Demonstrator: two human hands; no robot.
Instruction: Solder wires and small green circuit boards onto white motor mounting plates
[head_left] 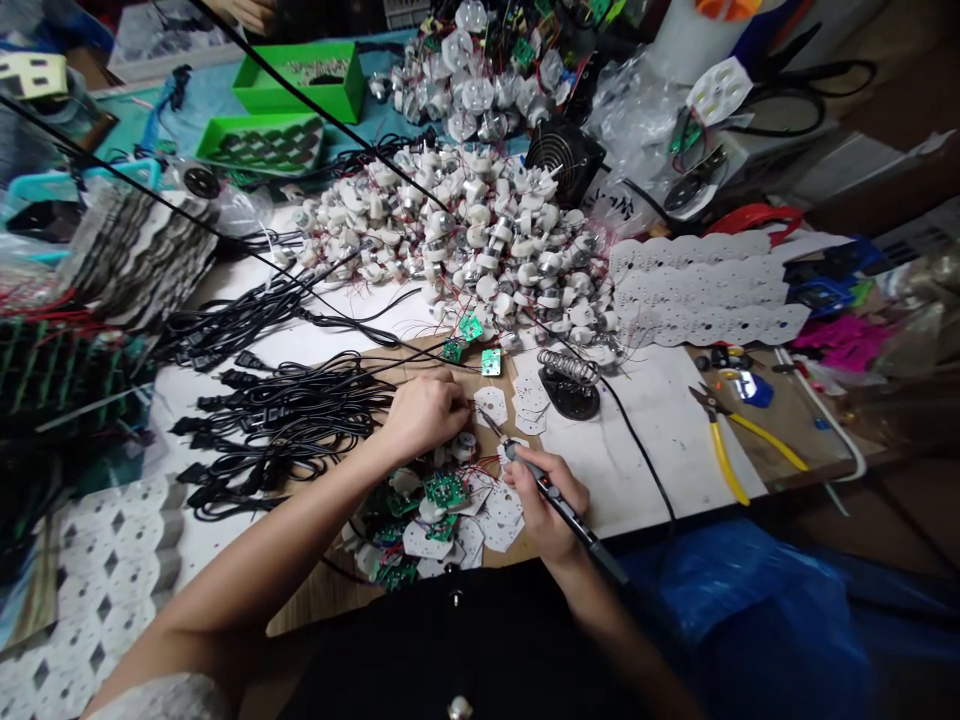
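My right hand (543,502) grips a soldering iron (574,520) like a pen. The iron's tip points up and left at a white hexagonal board (491,404); whether they touch is unclear. Left of that board, my left hand (430,412) is closed in a pinch, and its fingers hide what they hold. Small green circuit boards (490,361) lie just beyond it. Below my hands is a cluster of white boards (501,512), red wires and green circuit boards (445,489). A coil-topped iron stand (570,385) sits to the right, beside several loose white boards (530,402).
Bundled black power cords (292,415) lie left. A large heap of white wired parts (457,225) fills the back, near a small fan (562,160). Yellow-handled cutters (724,455) and perforated white panels (697,290) are at right. Green trays (352,88) stand far left.
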